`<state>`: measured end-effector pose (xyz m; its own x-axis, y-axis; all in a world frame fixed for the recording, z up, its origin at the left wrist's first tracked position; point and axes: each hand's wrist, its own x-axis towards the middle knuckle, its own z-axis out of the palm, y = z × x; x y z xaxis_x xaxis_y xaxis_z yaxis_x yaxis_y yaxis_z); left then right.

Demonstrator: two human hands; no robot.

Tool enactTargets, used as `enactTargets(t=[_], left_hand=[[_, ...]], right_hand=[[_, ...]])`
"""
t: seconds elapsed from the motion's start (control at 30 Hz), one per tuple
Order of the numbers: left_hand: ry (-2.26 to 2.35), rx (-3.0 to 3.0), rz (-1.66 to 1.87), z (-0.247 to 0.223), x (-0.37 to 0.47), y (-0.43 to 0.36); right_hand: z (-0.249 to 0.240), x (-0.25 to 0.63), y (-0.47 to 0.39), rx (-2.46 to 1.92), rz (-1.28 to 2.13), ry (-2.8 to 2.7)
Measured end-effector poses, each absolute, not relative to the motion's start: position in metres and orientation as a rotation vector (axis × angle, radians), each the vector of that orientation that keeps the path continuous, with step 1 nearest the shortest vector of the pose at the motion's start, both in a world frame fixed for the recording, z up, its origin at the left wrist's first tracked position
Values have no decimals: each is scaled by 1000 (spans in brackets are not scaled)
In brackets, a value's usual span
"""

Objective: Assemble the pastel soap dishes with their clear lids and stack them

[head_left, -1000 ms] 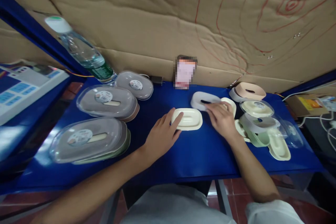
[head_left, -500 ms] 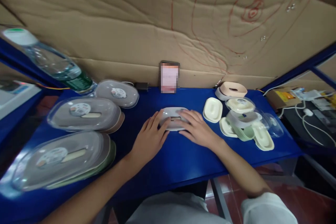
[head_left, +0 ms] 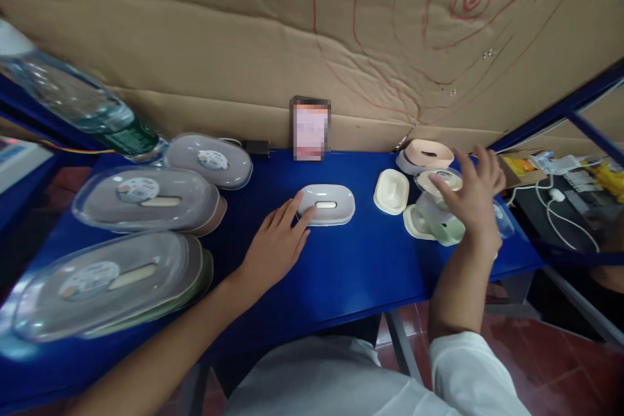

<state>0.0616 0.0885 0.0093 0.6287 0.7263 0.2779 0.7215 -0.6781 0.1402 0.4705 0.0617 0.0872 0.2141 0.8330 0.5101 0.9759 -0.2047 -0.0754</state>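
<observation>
A light grey oval dish (head_left: 341, 208) with a cream bar in its middle lies on the blue table. My left hand (head_left: 277, 237) rests at its left edge, fingers apart, fingertips touching the rim. Over the pile of parts on the right hovers my right hand (head_left: 475, 192), its fingers spread and holding nothing. Beneath and beside it are a cream lid with a label (head_left: 439, 180), a green piece (head_left: 447, 231) and a clear cover (head_left: 504, 221), partly hidden by the hand. A cream tray (head_left: 392, 192) lies between the dish and the pile.
Several clear-lidded oval boxes (head_left: 141, 198) stand in stacks on the left, with a water bottle (head_left: 82, 104) behind them. A phone (head_left: 311, 130) leans on the cardboard wall (head_left: 219, 45). A peach ring (head_left: 429, 153) sits at the back right.
My right hand has let go of the grey dish and moved right, over the pile. My left hand has stayed at the dish. The view has shifted slightly.
</observation>
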Motion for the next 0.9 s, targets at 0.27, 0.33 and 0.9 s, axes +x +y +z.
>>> enactTargets(t=[0.27,0.33,0.9], left_hand=[[1245,2783,502,10,60,89],[1241,2786,504,11,60,88],[1262,2767,571,19,57,87]], right_hand=[[63,525,58,-2437,-170,-1601],[68,516,59,-2383,-293,-1613],[39,412,82,-1937,-320,-2210]])
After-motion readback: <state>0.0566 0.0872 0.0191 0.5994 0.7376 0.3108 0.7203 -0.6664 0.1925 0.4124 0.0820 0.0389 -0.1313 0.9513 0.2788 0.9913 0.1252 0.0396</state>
